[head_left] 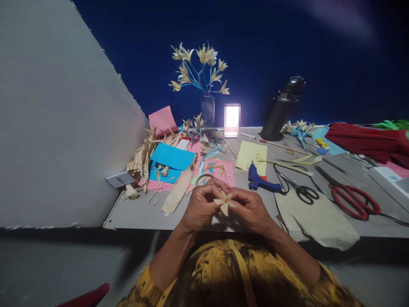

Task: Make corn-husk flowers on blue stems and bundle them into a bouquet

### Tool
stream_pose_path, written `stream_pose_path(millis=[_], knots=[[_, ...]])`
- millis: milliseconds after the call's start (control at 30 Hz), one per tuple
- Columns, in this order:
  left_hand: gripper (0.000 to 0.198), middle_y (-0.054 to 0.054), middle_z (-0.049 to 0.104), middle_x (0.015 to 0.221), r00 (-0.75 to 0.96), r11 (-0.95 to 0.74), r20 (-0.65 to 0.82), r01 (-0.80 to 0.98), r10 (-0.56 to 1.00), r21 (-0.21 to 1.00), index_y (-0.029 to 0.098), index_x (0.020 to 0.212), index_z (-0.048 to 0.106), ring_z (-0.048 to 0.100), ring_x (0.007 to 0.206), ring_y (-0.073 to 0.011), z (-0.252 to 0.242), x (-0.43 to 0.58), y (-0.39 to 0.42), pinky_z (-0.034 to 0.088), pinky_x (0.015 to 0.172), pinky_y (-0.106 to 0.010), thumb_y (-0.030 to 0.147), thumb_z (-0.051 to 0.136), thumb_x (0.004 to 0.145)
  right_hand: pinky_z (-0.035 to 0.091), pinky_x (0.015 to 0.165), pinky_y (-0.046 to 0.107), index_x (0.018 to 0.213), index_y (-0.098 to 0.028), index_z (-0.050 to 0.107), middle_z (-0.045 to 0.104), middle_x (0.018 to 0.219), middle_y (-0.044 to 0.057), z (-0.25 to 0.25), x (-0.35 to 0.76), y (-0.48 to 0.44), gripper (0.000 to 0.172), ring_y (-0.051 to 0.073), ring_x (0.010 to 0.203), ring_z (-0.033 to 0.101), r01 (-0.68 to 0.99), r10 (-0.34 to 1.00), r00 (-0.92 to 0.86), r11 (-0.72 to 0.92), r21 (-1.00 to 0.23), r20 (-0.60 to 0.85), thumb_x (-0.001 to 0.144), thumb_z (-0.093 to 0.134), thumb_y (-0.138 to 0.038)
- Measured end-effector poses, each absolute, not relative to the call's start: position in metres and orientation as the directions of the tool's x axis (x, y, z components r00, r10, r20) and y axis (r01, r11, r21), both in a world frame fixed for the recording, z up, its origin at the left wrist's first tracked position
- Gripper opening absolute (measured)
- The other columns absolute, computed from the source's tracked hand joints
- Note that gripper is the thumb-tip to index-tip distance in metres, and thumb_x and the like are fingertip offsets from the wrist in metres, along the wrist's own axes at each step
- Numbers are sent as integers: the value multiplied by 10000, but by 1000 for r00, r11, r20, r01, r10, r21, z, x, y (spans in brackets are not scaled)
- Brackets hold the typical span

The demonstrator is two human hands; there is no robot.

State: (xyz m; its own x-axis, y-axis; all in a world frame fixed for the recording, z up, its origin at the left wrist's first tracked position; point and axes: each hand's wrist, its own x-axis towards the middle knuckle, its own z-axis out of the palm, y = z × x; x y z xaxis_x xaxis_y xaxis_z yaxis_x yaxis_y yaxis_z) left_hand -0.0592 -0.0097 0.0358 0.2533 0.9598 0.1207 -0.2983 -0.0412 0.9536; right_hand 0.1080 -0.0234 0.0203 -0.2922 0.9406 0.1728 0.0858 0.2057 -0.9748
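Between my two hands, just above the table's front edge, is a small cream-coloured corn husk flower point(225, 204) with pointed petals spread apart. My left hand point(201, 204) pinches its left side with thumb and fingers. From the right, my right hand point(252, 209) grips another petal the same way. What lies beneath the flower is hidden by the hands. Beyond my left hand lie a strip of dried husk point(179, 192) and blue paper point(174, 156). A blue glue gun point(262, 181) rests past my right hand.
At the back, a glass vase point(208, 111) holds several husk flowers on blue stems, with a dark flask point(281, 111) farther right. Black-handled scissors point(305, 192), large red-handled scissors point(354, 200) and a pale cloth point(316, 217) lie at right. A grey partition point(64, 119) borders the left.
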Motion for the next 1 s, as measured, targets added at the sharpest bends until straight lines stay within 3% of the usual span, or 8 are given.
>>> stream_pose_path(millis=[133,367,600,667,800,900,1000], knots=[[172,-65,616,811,246,-84,160,-293,956,953,176,588,697,607,907,-214,39,-59,-8,481,865,-340,187,854,656,457,745,262,796,-176,663,681,785,22,17,106,-20,148,157,740,607,100,921,-295,295,-950,255,871,606,-290],[289,-30,598,887,254,29,79,-397,964,917,146,561,637,591,824,-148,34,-58,-4,486,707,-244,99,911,487,430,614,224,790,-168,669,641,718,-1,23,106,-15,95,130,644,547,55,901,-320,325,-944,292,802,582,-206],[164,-60,651,941,243,37,46,-326,969,945,157,612,722,622,868,-183,33,-55,-1,515,700,-255,188,882,590,434,592,230,740,-173,662,643,696,8,21,105,-14,72,129,612,553,48,946,-221,255,-966,239,786,641,-223],[146,-70,665,961,258,52,32,-312,966,949,165,691,768,631,918,-206,33,-53,-3,522,727,-262,209,879,606,447,599,237,748,-178,655,649,713,16,20,106,-13,91,138,626,567,14,955,-179,242,-970,235,799,643,-252],[307,-62,712,1024,197,98,-21,-390,980,916,233,958,798,657,943,-198,33,-49,-9,542,806,-282,254,863,658,473,663,252,742,-182,653,679,768,27,20,109,-11,76,154,686,609,-2,956,-136,261,-965,259,795,648,-237],[221,-57,731,1008,122,41,3,-354,992,934,224,916,804,671,927,-185,31,-46,-14,547,816,-268,263,838,701,472,702,256,752,-182,663,694,785,28,19,111,-11,75,158,717,622,14,951,-150,275,-961,270,803,647,-234],[175,-56,727,971,90,26,1,-297,996,955,201,888,804,672,838,-166,27,-44,-16,556,730,-249,257,819,722,458,695,250,744,-178,664,683,760,18,16,109,-10,120,150,703,606,-4,955,-161,250,-968,247,828,644,-262]])
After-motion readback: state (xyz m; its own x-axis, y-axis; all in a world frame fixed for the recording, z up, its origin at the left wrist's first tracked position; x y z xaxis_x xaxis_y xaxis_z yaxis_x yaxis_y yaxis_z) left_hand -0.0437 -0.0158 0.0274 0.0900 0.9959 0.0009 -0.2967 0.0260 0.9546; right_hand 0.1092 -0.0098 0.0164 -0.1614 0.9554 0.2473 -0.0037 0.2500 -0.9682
